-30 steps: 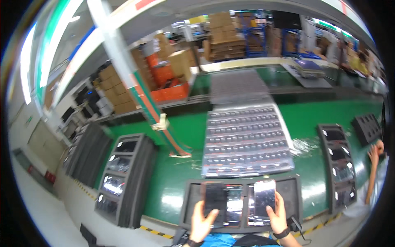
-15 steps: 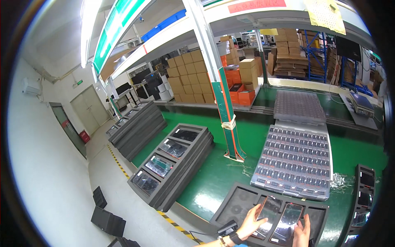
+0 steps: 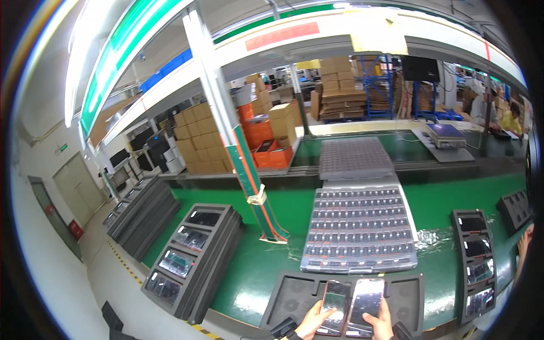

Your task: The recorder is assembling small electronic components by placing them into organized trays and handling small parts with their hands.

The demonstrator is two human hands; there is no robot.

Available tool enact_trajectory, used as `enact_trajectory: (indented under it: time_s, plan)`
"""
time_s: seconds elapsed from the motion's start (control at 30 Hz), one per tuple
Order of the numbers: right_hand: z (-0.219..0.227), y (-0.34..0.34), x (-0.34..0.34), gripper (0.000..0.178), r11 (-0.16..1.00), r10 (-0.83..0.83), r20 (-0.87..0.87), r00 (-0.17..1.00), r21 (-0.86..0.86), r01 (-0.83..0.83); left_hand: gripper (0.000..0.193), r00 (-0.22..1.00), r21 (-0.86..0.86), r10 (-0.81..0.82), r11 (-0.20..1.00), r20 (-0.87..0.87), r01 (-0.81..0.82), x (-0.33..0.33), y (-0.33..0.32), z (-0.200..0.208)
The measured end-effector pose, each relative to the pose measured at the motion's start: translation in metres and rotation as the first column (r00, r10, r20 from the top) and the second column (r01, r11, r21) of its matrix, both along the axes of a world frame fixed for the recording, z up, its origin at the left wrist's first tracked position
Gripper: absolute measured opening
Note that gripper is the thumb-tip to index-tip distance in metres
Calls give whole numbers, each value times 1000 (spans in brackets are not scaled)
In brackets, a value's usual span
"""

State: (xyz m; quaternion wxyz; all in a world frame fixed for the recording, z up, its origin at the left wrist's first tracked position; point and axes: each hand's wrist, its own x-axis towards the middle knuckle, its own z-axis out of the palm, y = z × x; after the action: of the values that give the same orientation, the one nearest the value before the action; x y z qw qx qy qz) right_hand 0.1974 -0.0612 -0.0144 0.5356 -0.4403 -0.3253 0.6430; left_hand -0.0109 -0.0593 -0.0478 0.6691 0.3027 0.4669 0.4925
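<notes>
Two dark smartphones lie side by side over a dark grey foam tray (image 3: 281, 296) at the near edge of the green bench. My left hand (image 3: 313, 322) grips the left smartphone (image 3: 338, 293), its thumb on the lower screen and its fingers at the outer edge. The right smartphone (image 3: 367, 294), its screen bright with reflections, is in my right hand (image 3: 381, 324), with the thumb across the glass. The phones' lower ends are close to the picture's bottom edge. Round recesses show in the tray on both sides of them.
Beyond the tray stands a clear plastic tray (image 3: 357, 226) of small dark parts. Stacked foam trays (image 3: 192, 255) with phones are at left, another phone tray (image 3: 475, 255) at right. A metal post (image 3: 249, 187) rises mid-bench. Another person's hand (image 3: 525, 241) shows at the right edge.
The view has swung to the right, bringing in another foam tray and other people. My right thumb now lies across its phone, and both phones stand straighter in view.
</notes>
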Motion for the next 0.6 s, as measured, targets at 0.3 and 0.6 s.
enact_trajectory:
  time_s: [0.3, 0.6]
  plan:
    - [-36, 10, -54, 78, 976, 105, 360, 927, 143, -166, 50, 985, -189, 121, 977, 123, -96, 1, 12, -4]
    - [-27, -5, -36, 77, 917, -37, 556, 830, 349, -193, 52, 853, 324, 183, 946, -489, -18, 23, 6, 67]
